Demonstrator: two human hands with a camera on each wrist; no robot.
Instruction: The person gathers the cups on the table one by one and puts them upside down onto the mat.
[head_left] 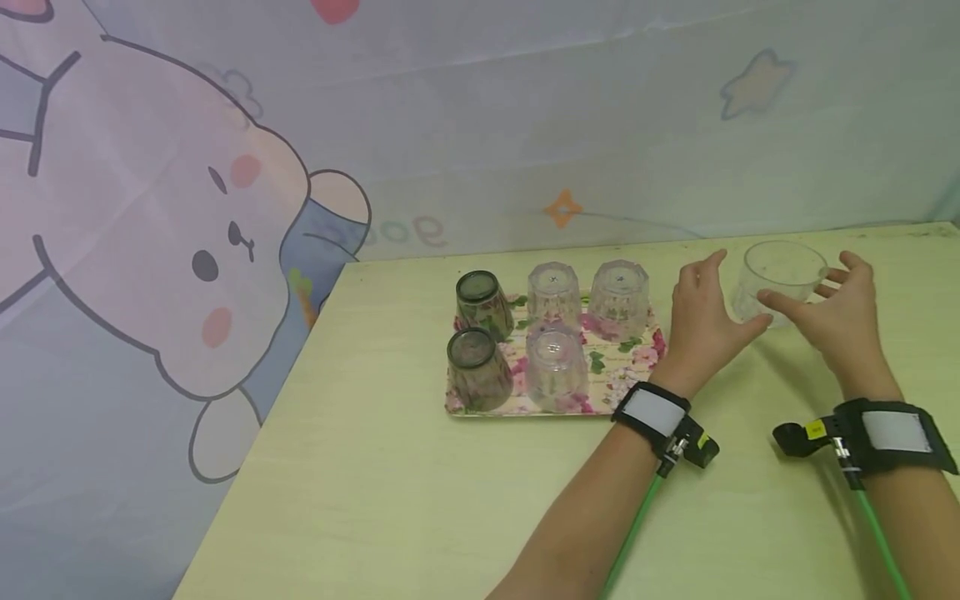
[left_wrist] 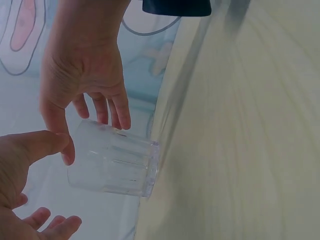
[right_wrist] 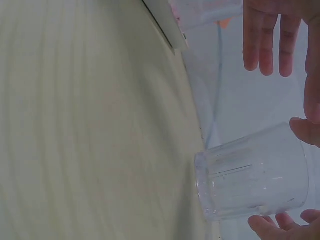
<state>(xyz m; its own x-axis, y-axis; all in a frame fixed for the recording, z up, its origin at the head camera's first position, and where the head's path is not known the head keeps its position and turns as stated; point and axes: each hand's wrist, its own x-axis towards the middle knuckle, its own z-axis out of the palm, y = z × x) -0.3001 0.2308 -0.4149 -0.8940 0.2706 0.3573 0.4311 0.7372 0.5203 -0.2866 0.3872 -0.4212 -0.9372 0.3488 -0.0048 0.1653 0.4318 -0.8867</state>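
Observation:
A clear drinking glass (head_left: 783, 271) stands mouth up between the hands on the right; I cannot tell whether its base touches the table. My right hand (head_left: 843, 329) grips it, thumb across the near side and fingers round the right side. In the left wrist view the right hand (left_wrist: 87, 70) comes down from the top onto the glass (left_wrist: 115, 160). To the left of the glass, my left hand (head_left: 705, 312) has its fingers extended and apart from the glass. Its thumb reaches close to the right thumb. The left hand (right_wrist: 275, 37) appears at the right wrist view's top.
Left of the hands lies a floral tray (head_left: 611, 387). On it stand upside-down glasses: two dark ones, including a front dark glass (head_left: 480, 375), and three clear ones, including a front clear glass (head_left: 557, 371). A printed cloth (head_left: 480, 125) hangs behind the pale table (head_left: 360, 483).

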